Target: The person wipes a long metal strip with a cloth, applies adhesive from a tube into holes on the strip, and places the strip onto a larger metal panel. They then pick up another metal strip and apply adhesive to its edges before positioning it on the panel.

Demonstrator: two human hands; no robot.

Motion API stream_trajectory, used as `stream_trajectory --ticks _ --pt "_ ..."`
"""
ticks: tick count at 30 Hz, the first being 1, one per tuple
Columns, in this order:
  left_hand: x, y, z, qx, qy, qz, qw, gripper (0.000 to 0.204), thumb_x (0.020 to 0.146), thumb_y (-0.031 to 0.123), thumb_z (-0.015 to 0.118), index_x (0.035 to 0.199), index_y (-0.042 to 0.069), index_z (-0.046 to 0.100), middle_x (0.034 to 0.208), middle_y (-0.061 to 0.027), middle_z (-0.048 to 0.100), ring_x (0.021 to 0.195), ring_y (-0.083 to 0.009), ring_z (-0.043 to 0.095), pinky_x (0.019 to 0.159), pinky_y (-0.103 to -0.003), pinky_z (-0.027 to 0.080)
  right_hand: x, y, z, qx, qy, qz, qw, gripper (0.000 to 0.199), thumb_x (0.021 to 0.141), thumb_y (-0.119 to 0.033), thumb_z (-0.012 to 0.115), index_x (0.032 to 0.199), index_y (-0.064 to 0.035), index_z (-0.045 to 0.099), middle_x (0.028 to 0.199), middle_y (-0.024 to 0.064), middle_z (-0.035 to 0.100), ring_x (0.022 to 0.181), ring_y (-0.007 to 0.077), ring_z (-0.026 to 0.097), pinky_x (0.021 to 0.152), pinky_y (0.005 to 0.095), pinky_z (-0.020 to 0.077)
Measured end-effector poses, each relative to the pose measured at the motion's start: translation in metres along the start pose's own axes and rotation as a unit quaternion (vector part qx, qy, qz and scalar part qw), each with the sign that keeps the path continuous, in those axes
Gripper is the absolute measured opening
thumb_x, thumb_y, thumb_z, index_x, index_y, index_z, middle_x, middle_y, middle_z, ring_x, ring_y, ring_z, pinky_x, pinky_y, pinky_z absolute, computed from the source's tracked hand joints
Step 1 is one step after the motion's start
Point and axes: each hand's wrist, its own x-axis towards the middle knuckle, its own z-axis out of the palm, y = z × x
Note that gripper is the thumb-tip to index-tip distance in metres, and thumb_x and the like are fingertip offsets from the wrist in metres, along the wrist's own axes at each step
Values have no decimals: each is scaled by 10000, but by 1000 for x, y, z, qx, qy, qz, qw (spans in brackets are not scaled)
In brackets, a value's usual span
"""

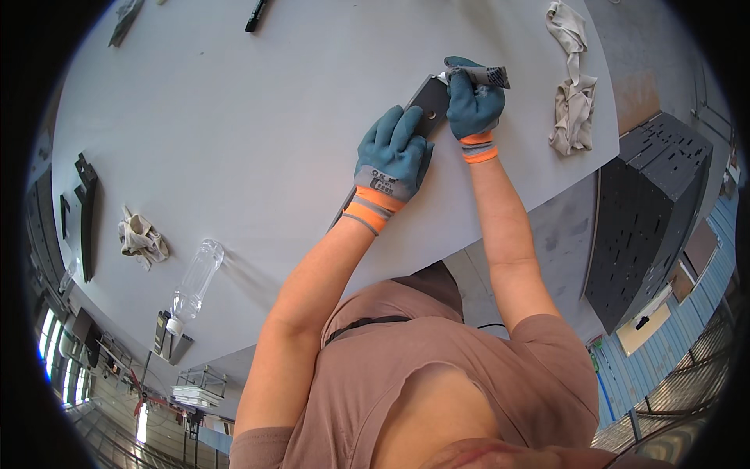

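Observation:
A long dark grey flat bar [429,109] with a round hole near its far end lies slantwise on the light grey table [258,117]. My left hand [391,152], in a blue-coated glove with an orange cuff, is closed over the bar, which shows beyond the fingers and beside the wrist. At the bar's far end my right hand [473,105], gloved alike, is closed on a grey squeeze tube [491,76]. Its white tip is at the bar's end; whether they touch I cannot tell.
Crumpled rags [574,113] lie at the table's right edge, another rag [142,238] at the left. Near that one are a clear plastic bottle [199,273] and dark metal strips [84,211]. A black pen-like object [255,16] lies far off. Dark slotted panels [644,211] stand right of the table.

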Motion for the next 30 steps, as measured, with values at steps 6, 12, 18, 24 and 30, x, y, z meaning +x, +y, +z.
stream_trajectory --ticks 6,12,18,24,30 --pt "0 0 0 2 5 3 1000 155 871 122 749 858 42 616 1375 -183 630 1204 -434 641 957 -506 580 0 3 0 4 1 -6 1000 104 928 -36 698 950 36 769 932 139 798 797 228 748 750 333 596" --pt "0 0 0 1 7 4 1000 154 874 122 747 857 39 618 1372 -184 631 1203 -433 641 952 -506 581 -1 2 0 2 0 29 1000 112 928 -34 692 960 37 772 919 135 795 790 225 746 751 329 595" --pt "0 -1 0 -2 6 4 1000 154 867 116 748 856 37 617 1367 -188 632 1201 -438 641 950 -506 582 -1 3 1 4 0 38 999 103 931 -33 691 943 39 763 924 138 796 794 223 745 756 326 594" --pt "0 0 0 -5 5 5 1000 156 867 119 749 859 37 617 1367 -187 631 1200 -439 642 955 -508 581 -2 10 0 3 -10 0 1000 188 1012 -58 628 1091 42 766 827 9 691 689 70 593 630 233 507" --pt "0 0 0 -1 4 2 1000 160 870 125 751 861 37 617 1370 -182 630 1200 -441 641 957 -508 581 -2 6 1 -2 3 44 999 105 937 -49 698 950 26 770 919 126 796 786 222 744 752 330 592"
